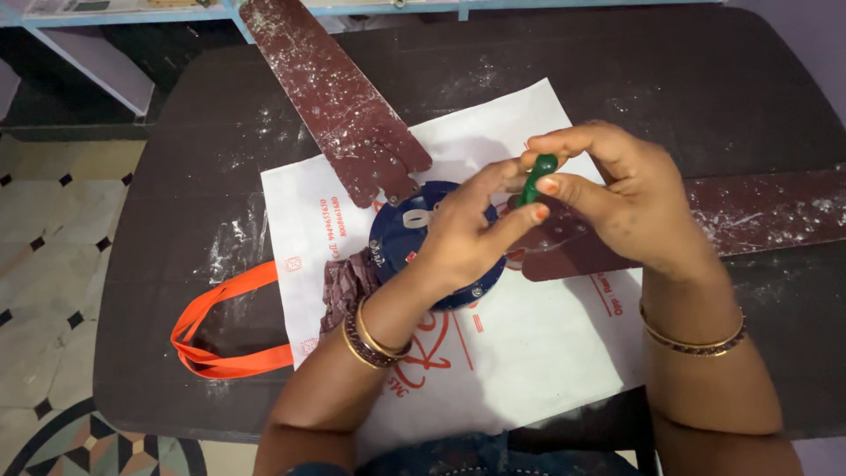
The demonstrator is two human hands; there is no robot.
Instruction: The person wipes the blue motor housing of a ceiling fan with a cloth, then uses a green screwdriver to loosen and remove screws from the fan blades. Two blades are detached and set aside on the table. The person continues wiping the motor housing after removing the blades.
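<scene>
Green screwdriver handle (537, 179) is sitting pinched between both my hands, just above the blue fan hub (401, 238). I am gripping it with my right hand (630, 198) while my left hand (467, 234) is closing around its lower end, over the white bag (529, 353) on the dark table (176, 176).

Soft, even indoor light; the white bag (493, 353) under the grip glares brightest, faint shadows fall below the hands, the dark desk (705, 97) beyond stays dim, fingertips slightly blurred.
</scene>
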